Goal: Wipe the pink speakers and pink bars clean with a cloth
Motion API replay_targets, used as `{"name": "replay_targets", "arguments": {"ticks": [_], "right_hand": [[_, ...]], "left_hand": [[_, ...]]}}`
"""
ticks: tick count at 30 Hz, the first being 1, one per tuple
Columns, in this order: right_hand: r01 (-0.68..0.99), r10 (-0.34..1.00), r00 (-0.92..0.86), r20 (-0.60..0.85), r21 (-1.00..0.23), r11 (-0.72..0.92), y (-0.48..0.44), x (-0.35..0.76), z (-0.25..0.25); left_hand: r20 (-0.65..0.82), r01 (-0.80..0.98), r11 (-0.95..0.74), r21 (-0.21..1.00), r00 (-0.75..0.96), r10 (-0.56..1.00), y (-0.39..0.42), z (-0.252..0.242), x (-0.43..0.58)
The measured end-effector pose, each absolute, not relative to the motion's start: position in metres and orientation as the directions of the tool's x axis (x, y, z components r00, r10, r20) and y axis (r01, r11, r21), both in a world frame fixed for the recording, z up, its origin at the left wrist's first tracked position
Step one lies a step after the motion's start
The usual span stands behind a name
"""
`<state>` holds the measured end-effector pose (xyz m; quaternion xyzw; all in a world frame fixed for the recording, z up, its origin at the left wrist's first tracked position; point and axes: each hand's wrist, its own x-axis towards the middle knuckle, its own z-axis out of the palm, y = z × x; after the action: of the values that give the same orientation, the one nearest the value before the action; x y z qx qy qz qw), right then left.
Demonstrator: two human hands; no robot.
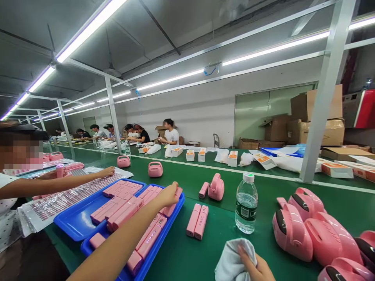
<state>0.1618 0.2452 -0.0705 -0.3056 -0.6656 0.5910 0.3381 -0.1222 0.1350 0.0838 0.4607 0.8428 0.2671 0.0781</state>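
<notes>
My left hand point(170, 195) reaches over the nearer blue tray point(164, 228), its fingers closed on a pink bar-shaped part point(177, 194) at the tray's far right corner. Rows of similar pink parts lie in that tray under my forearm. At the bottom right, my right hand point(254, 265) grips a crumpled pale grey cloth point(234, 259). Two pink bars point(197, 221) lie side by side on the green table between my hands. Beyond them, a short pink bar point(204, 190) lies beside a rounded pink device with a handle point(216, 187).
A water bottle point(246, 205) stands beyond my right hand. Pink handled devices point(325, 234) are clustered at the right. Another blue tray point(73, 218) adjoins mine at the left, where a person's arm point(79, 179) reaches across printed sheets point(55, 203). A metal post point(319, 97) rises at the right.
</notes>
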Motion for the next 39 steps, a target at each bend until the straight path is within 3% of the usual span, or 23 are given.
{"name": "replay_targets", "arguments": {"ticks": [5, 8, 10, 14, 19, 22, 25, 27, 31, 32, 36, 37, 39], "right_hand": [[-0.054, 0.816, -0.567, -0.112, -0.984, -0.172, 0.242, 0.171, -0.049], [-0.223, 0.845, -0.497, -0.197, -0.912, -0.344, 0.233, 0.176, -0.03], [-0.345, 0.881, -0.422, -0.212, -0.861, -0.373, 0.225, 0.178, -0.018], [-0.381, 0.939, -0.342, -0.047, -0.906, -0.184, 0.214, 0.178, -0.009], [-0.152, 0.848, -0.418, 0.325, -0.946, 0.288, 0.209, 0.175, -0.023], [0.004, 0.598, -0.56, 0.573, -0.721, 0.693, 0.204, 0.17, -0.032], [-0.075, 0.207, -0.72, 0.662, -0.371, 0.925, 0.201, 0.165, -0.036], [-0.094, 0.114, -0.755, 0.645, -0.278, 0.956, 0.203, 0.165, -0.036], [0.107, 0.389, -0.655, 0.648, -0.431, 0.896, 0.206, 0.169, -0.031], [0.1, 0.385, -0.646, 0.659, -0.427, 0.899, 0.204, 0.17, -0.031], [-0.12, 0.103, -0.734, 0.672, -0.278, 0.953, 0.192, 0.169, -0.03], [-0.131, 0.157, -0.717, 0.679, -0.352, 0.927, 0.191, 0.17, -0.03], [-0.069, 0.492, -0.586, 0.644, -0.644, 0.762, 0.194, 0.173, -0.027]], "left_hand": [[0.274, 0.536, 0.069, 0.842, -0.533, 0.801, 0.136, 0.11, -0.081], [0.253, 0.277, -0.13, 0.952, -0.472, 0.844, 0.141, 0.106, -0.038], [0.173, 0.082, -0.152, 0.985, -0.439, 0.882, 0.146, 0.09, -0.009], [-0.079, -0.228, -0.009, 0.974, -0.374, 0.924, 0.157, 0.041, 0.032], [-0.307, -0.48, 0.201, 0.854, -0.153, 0.939, 0.16, 0.009, 0.051], [-0.309, -0.613, 0.206, 0.763, -0.066, 0.949, 0.16, 0.012, 0.05], [-0.308, -0.754, 0.184, 0.631, -0.025, 0.951, 0.157, 0.018, 0.045], [-0.288, -0.782, 0.151, 0.605, -0.038, 0.957, 0.155, 0.02, 0.044], [-0.185, -0.773, 0.12, 0.624, 0.003, 0.983, 0.15, 0.022, 0.05], [-0.172, -0.783, 0.118, 0.611, 0.014, 0.985, 0.15, 0.024, 0.05], [-0.161, -0.85, 0.098, 0.518, 0.016, 0.987, 0.151, 0.029, 0.042], [-0.152, -0.853, 0.091, 0.514, 0.014, 0.988, 0.151, 0.03, 0.04], [-0.121, -0.826, 0.119, 0.551, 0.062, 0.991, 0.149, 0.03, 0.038]]}}
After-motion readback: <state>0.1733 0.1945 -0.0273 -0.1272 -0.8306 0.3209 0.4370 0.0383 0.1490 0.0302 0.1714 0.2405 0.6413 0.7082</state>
